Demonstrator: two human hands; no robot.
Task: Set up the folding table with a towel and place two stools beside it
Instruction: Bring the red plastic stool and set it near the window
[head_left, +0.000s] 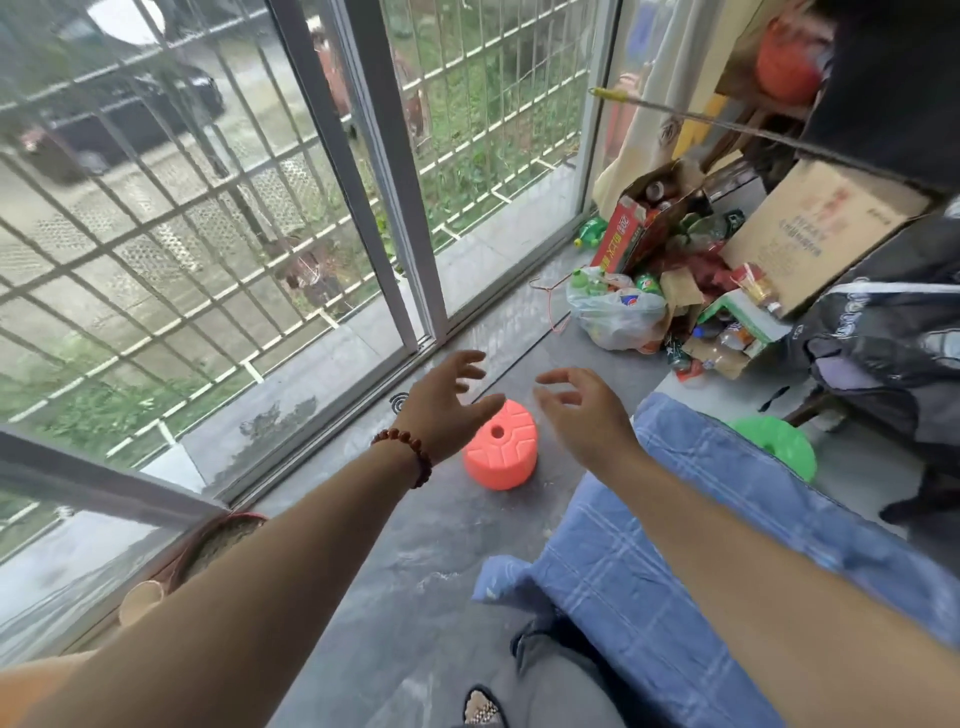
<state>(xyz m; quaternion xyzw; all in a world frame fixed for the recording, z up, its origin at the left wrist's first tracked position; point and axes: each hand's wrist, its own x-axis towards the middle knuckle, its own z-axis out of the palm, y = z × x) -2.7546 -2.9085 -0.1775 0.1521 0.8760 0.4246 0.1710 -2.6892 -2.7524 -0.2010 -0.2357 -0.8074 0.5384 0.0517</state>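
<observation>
Both arms reach forward over the grey floor (415, 545). The left hand (447, 400) and right hand (582, 410) are empty, with fingers spread and loosely curved. The orange stool (501, 447) stands upright on the floor just below and between them. The left thumb overlaps the stool's top rim in this view; whether it touches cannot be told. The right hand is apart from the stool, to its right. A beaded bracelet (410, 452) circles the left wrist.

To the right of the orange stool, a blue checked towel (727, 519) covers the table, 1 corner hanging down near the person's leg. The right forearm crosses above this towel. The green stool (779, 447) shows beyond the table's far edge, partly hidden by the towel, well apart from both hands.

A barred sliding window (384, 182) runs along the floor's left edge, near the orange stool. In the far right corner lies clutter: a plastic bag (618, 312) of bottles, a red carton (639, 228), a cardboard box (821, 228) and a black bag (893, 332). A woven basket (223, 540) sits at the near left edge, under the left forearm. Nothing lies between the hands and the orange stool.
</observation>
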